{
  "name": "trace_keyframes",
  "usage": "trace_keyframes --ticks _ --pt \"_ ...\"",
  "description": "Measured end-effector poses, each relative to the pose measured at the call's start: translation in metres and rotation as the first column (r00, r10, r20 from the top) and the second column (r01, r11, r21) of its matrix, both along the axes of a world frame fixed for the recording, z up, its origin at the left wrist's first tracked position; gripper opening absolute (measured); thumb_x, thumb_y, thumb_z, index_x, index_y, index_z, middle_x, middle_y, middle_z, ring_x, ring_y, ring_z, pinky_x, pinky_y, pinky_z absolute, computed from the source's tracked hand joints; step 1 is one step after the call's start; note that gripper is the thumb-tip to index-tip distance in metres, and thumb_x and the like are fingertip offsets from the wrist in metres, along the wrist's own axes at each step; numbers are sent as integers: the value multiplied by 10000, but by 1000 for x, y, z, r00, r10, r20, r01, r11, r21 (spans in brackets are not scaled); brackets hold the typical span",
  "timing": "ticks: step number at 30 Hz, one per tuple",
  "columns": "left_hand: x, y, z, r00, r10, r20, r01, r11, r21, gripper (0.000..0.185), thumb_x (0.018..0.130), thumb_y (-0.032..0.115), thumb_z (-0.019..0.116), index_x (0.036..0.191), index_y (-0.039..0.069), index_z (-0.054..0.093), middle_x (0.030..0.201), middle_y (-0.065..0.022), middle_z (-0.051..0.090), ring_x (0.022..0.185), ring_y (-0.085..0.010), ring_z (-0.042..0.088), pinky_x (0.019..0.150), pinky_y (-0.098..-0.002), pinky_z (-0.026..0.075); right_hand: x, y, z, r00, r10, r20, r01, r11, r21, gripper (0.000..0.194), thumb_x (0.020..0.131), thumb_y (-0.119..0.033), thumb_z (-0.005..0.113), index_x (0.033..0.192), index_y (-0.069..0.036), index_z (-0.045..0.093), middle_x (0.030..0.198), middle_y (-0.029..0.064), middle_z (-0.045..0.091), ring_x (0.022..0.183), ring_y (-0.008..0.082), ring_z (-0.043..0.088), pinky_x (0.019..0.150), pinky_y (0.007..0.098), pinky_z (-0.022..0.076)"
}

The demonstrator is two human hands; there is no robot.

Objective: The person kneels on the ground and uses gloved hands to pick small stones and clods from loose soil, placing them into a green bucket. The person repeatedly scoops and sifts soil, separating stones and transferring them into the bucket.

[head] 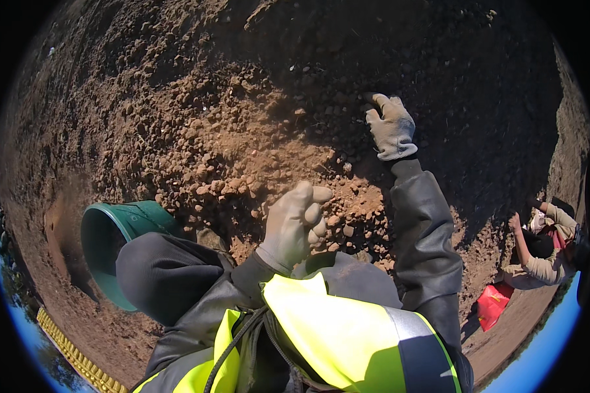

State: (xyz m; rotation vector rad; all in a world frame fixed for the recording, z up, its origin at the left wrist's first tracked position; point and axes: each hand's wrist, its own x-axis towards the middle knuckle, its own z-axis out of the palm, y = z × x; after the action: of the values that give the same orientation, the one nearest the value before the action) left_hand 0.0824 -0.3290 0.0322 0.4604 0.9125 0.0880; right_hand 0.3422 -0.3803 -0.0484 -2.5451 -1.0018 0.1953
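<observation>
My left hand (293, 223), in a dusty pale work glove, is held low between my knees above loose stony soil (255, 152). Its fingers are curled in, and whether anything lies inside them is hidden. My right hand (391, 125), gloved alike, reaches farther out over shaded ground. A gap shows between its thumb and bent fingers, and I see nothing held there. Small stones (226, 186) and clods lie around both hands.
A green plastic bucket (150, 216) lies tipped beside my left knee (169, 275), its mouth facing left. At far right another person (541, 260) crouches near a red bag (494, 305). A row of yellow objects (76, 351) stands at lower left.
</observation>
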Motion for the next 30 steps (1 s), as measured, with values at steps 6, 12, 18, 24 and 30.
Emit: trace_keyframes --ticks 6,12,18,24,30 --pt "0 -2 -1 999 -34 14 33 997 71 547 1065 455 391 1134 -55 575 677 55 347 524 -63 386 464 -194 328 -1 18 -18 999 8 -33 -13 988 -151 387 844 -327 723 1170 -124 679 1047 153 684 954 325 670 836 423 536" --pt "0 1 -2 1000 -5 7 4 1000 21 482 1034 448 472 1109 -14 585 652 47 406 535 -82 437 432 -203 348 4 7 -15 961 -92 -260 71 994 -88 336 843 -347 764 970 -44 693 861 129 706 810 309 677 742 406 522" --pt "1 11 -5 999 51 -4 -51 998 37 478 1055 428 448 1107 -32 570 680 53 354 528 -73 394 467 -196 353 -28 14 1 967 12 -253 4 998 63 281 899 -335 729 940 -58 703 843 89 698 738 200 659 678 342 524" --pt "-2 15 -4 996 80 -26 -80 997 9 458 1051 417 463 1091 -24 579 653 58 344 527 -73 389 453 -192 345 -46 79 5 898 440 -21 -439 890 -126 302 938 -270 629 1230 -196 634 1031 66 674 895 285 681 752 386 548" --pt "-8 21 2 993 106 -49 -108 993 -40 485 1039 445 476 1104 -24 583 662 59 372 552 -71 414 465 -194 355 -42 111 -4 822 568 -42 -493 672 -553 292 934 -190 575 1224 -157 582 1071 94 686 976 307 690 734 447 548"
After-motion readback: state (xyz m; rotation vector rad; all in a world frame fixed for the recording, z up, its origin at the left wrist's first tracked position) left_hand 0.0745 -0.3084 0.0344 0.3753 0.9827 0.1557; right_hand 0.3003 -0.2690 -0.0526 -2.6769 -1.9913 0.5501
